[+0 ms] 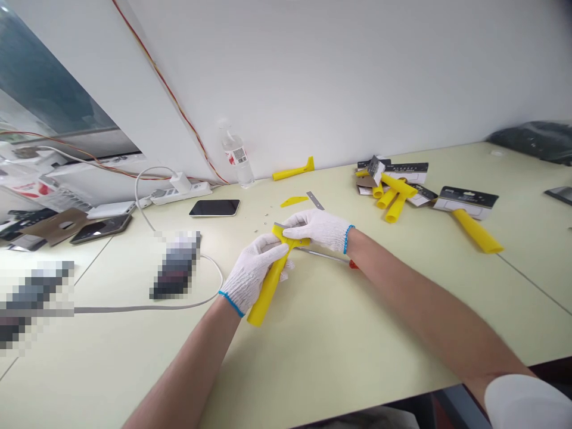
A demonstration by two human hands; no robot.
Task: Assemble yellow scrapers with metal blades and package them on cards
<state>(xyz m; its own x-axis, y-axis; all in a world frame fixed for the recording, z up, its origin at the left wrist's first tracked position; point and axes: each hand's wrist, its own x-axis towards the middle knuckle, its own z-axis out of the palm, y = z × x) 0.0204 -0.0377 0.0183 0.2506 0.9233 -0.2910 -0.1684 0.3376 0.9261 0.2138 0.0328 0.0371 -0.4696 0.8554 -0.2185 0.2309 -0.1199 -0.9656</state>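
A yellow scraper (268, 290) is held at a slant above the table, its handle end toward me. My left hand (255, 265), in a white knit glove, wraps round the scraper just below its head. At the head, my gloved right hand (319, 229) presses with its fingers; a thin grey strip shows along the head's edge. Behind the hands lie a loose metal blade (315, 201) and a yellow plastic piece (295, 201). Several tiny bits, perhaps screws, lie left of them. Under my right hand is a screwdriver (328, 256) with a red handle.
Several yellow scrapers (395, 199) with black-and-white cards are piled at the right, another carded scraper (477, 231) nearby. A yellow handle (292, 171) lies against the wall. At the left are a water bottle (239, 158), a phone (214, 207), a power strip (183, 192) and a white cable (147, 308).
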